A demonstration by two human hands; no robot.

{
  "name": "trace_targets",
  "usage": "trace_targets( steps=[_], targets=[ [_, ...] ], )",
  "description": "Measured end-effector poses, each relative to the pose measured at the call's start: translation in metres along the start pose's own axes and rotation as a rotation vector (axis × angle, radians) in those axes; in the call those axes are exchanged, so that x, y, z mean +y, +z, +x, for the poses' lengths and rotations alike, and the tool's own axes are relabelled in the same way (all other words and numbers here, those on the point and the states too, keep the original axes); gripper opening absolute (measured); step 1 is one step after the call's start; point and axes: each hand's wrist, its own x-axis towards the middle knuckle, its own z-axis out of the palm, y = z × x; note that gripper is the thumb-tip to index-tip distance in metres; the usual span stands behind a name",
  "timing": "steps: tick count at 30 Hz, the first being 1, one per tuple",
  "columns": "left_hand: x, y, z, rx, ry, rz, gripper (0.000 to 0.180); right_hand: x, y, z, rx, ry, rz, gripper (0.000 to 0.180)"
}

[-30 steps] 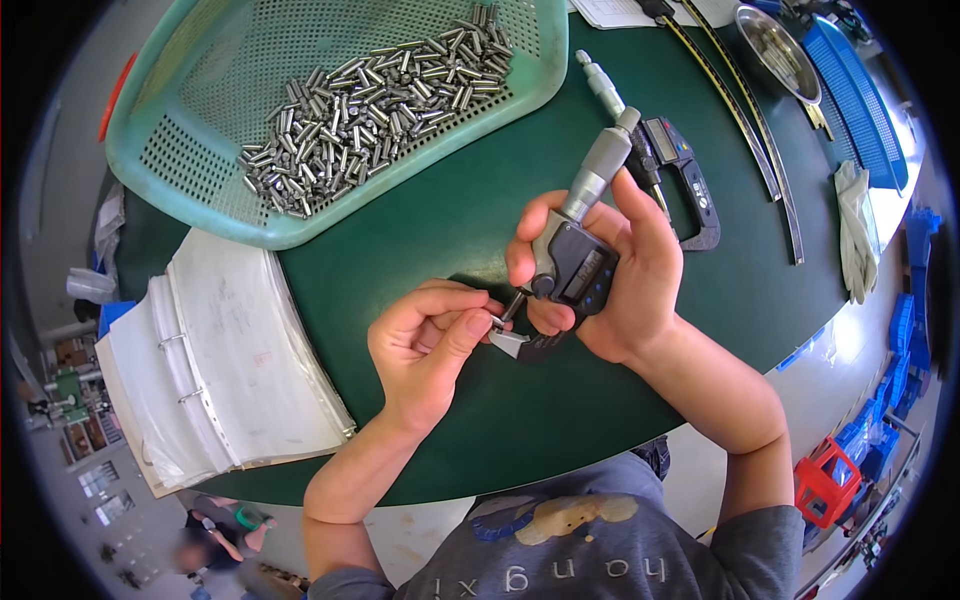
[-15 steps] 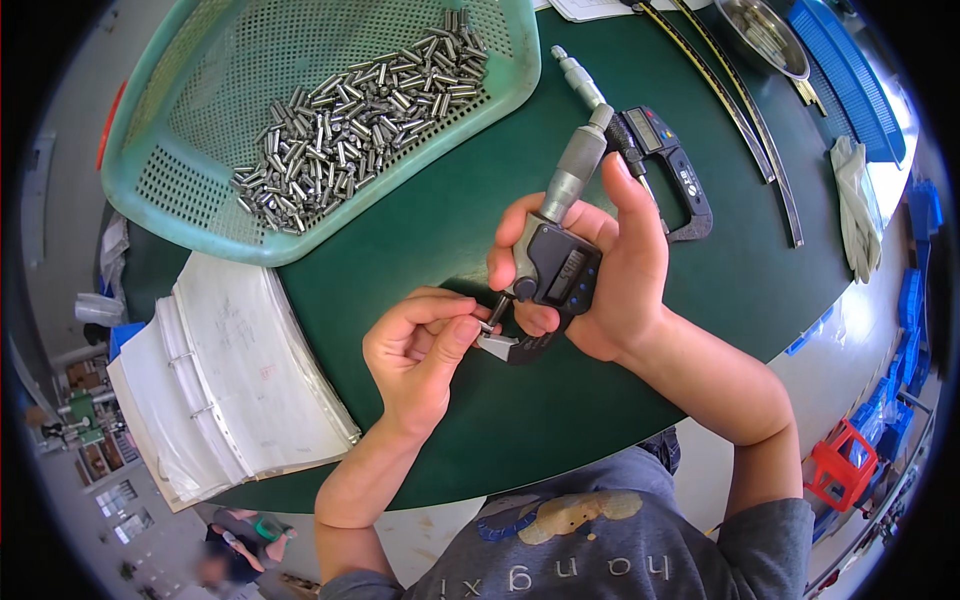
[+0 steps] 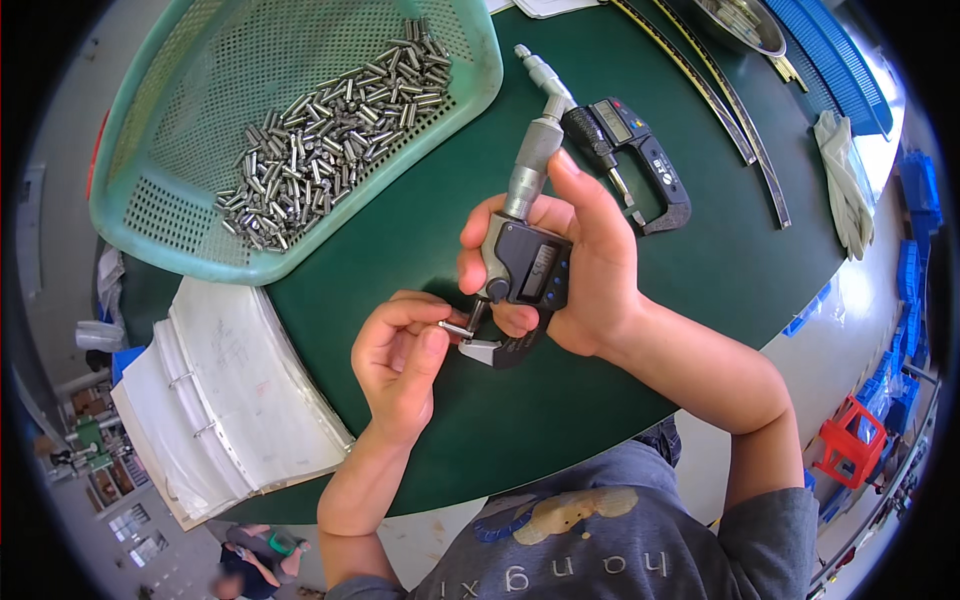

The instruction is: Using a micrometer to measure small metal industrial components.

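A digital micrometer [image 3: 512, 262] is gripped in my right hand [image 3: 592, 268], its thimble pointing up and away and its jaws turned toward my left. My left hand [image 3: 396, 362] pinches a small metal pin [image 3: 456, 328] between thumb and fingertips. The pin's free end lies at the gap between the micrometer's spindle and anvil; whether the jaws touch it I cannot tell. A green plastic basket [image 3: 375, 200] at the far left holds a heap of similar steel pins [image 3: 335, 140]. Beyond my right hand, a second digital micrometer [image 3: 640, 160] lies on the green table [image 3: 590, 420].
An open binder of papers [image 3: 235, 380] lies at the left. Toward the far right are curved metal strips [image 3: 715, 115], a metal bowl [image 3: 770, 32], a blue basket [image 3: 835, 60] and a pale glove [image 3: 846, 185]. A red stool [image 3: 850, 440] stands beyond the table's right edge; another person [image 3: 255, 560] is at lower left.
Both hands, with micrometer and pin, appear slightly further left, as the surrounding view has shifted too. The pin's shaft now shows more clearly between my left fingertips and the jaws.
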Motion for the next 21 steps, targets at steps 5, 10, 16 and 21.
trace_targets(
  steps=[5,10,16,21],
  targets=[
    [0.0007,0.0013,-0.0003,-0.014,-0.014,0.017,0.012,0.0009,0.0007,0.0004,-0.006,-0.015,-0.06,0.062],
    [-0.0005,0.0003,-0.0031,-0.006,-0.022,0.045,0.012,0.0021,-0.0013,0.0017,-0.024,0.002,-0.039,0.061],
    [-0.0009,0.0008,-0.0026,-0.004,-0.008,0.058,0.012,0.0008,-0.0001,0.0006,-0.016,0.002,-0.033,0.063],
    [0.0005,0.0019,-0.0017,-0.028,0.004,0.05,0.012,0.0018,0.0001,0.0016,-0.01,-0.004,-0.066,0.063]
  ],
)
